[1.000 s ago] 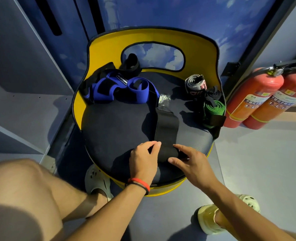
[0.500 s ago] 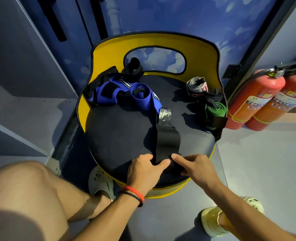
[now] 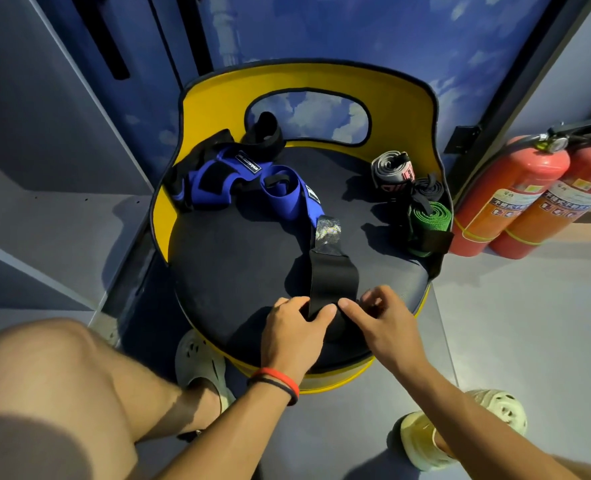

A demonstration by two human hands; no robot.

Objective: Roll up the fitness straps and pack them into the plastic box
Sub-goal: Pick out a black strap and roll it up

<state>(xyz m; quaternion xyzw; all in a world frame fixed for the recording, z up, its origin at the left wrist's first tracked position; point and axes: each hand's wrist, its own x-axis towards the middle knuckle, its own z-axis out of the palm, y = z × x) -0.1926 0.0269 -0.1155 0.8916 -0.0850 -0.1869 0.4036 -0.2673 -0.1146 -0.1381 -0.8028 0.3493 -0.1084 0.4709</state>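
A black strap (image 3: 332,278) lies flat on the dark seat of a yellow chair (image 3: 308,84), its near end curled over at the front edge. My left hand (image 3: 294,327) pinches that near end from the left. My right hand (image 3: 380,317) pinches it from the right with thumb and fingers. The strap's far end has a shiny patch (image 3: 328,234) and joins a blue strap (image 3: 287,195) piled loose at the back left with black straps (image 3: 263,133). Rolled straps stand at the back right: grey (image 3: 391,168), black (image 3: 427,188), green (image 3: 427,220). No plastic box is in view.
Two red fire extinguishers (image 3: 516,199) stand on the floor right of the chair. A grey shelf (image 3: 55,216) lies to the left. My knee (image 3: 51,382) and both pale clogs (image 3: 200,362) are close to the chair's front.
Both hands slid back to the strap's near end and closed on it. The near end has curled over at the seat's front edge.
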